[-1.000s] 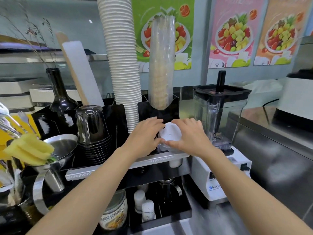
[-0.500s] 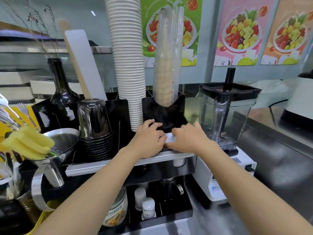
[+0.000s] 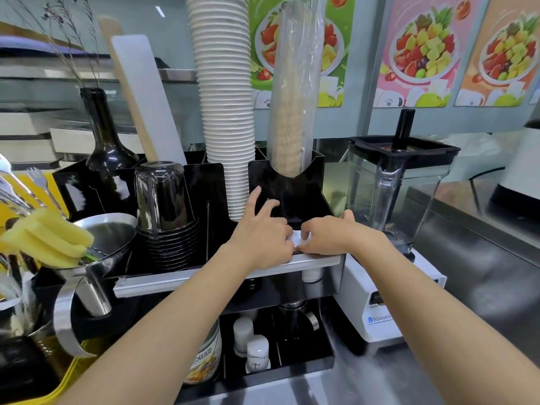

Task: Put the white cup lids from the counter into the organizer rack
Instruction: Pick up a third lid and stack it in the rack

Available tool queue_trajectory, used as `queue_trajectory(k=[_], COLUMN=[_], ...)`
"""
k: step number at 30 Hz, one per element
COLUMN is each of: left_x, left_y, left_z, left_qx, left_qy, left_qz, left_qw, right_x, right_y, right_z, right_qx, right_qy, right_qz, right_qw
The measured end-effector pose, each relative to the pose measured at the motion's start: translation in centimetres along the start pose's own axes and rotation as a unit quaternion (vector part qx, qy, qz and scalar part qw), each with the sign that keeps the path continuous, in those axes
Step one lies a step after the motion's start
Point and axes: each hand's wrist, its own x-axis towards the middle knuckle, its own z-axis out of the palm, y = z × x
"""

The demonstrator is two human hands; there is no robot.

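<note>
Both hands rest at the front compartment of the black organizer rack (image 3: 317, 197), on its metal front rail. Between them a sliver of the white cup lids (image 3: 296, 240) shows, lying low in the compartment and mostly hidden by fingers. My left hand (image 3: 263, 236) presses on the lids from the left, with index and middle fingers lifted and spread against the black wall. From the right, my right hand (image 3: 327, 236) curls its fingers down onto the lids.
A tall stack of white paper cups (image 3: 226, 112) and a bagged sleeve of cones (image 3: 295, 97) rise just behind the hands. Black cups (image 3: 165, 206) stand left, a blender (image 3: 394, 194) right. A steel funnel (image 3: 99, 244) and bottle (image 3: 105, 147) sit further left.
The lids, held up in plain sight one second ago, have gone down into the compartment. My left fingers have since lifted and spread.
</note>
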Motion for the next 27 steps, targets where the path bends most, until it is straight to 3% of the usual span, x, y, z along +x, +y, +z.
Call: queue_trajectory(k=[8,14,19,24,27], left_x=[0.5,-0.1,-2.3,-8.6,-13.4], left_y=[-0.5,-0.3,0.2,0.6,1.0], left_z=[0.0,0.4,-1.2,-3.0,-2.1], left_qx=[-0.002,-0.016,-0.039,-0.097,-0.132], left_qy=[-0.052,0.005,0.099,0.196,0.208], left_qz=[0.028,0.03,0.014,-0.011,-0.027], left_qw=[0.998,0.999,0.994,0.976,0.969], right_x=[0.0,-0.8,-2.9,-7.2,-10.1], right_y=[0.5,0.2,0.2,-1.3,-3.4], right_z=[0.5,0.5,0.8,1.3,3.5], right_qx=[0.005,0.003,-0.04,0.059,0.131], right_qy=[0.009,0.033,0.195,0.344,0.41], right_qz=[-0.029,-0.014,-0.041,-0.107,-0.138], right_qw=[1.0,0.999,0.979,0.931,0.892])
